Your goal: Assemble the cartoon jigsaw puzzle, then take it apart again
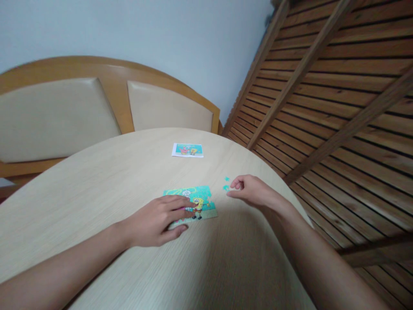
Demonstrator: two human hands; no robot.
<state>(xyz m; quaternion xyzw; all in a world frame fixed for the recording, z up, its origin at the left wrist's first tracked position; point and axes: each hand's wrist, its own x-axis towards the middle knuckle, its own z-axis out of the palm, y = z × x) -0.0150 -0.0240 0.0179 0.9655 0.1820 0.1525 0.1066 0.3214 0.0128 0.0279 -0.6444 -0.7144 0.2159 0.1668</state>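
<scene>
A small cartoon jigsaw puzzle (201, 199) in teal and yellow lies near the middle of a round pale wooden table (97, 181). My left hand (158, 221) rests flat on its left part, fingers stretched out over the picture. My right hand (253, 191) lies to the right of the puzzle with its fingers curled inward, fingertips close to two loose teal puzzle pieces (226, 184) on the tabletop. I cannot make out anything inside the curled fingers.
A small printed reference picture (187, 150) of the same cartoon lies farther back on the table. Behind the table stands a wooden bench with beige cushioned backs (58, 116). A slatted wooden wall (338, 99) runs along the right, past the table's edge.
</scene>
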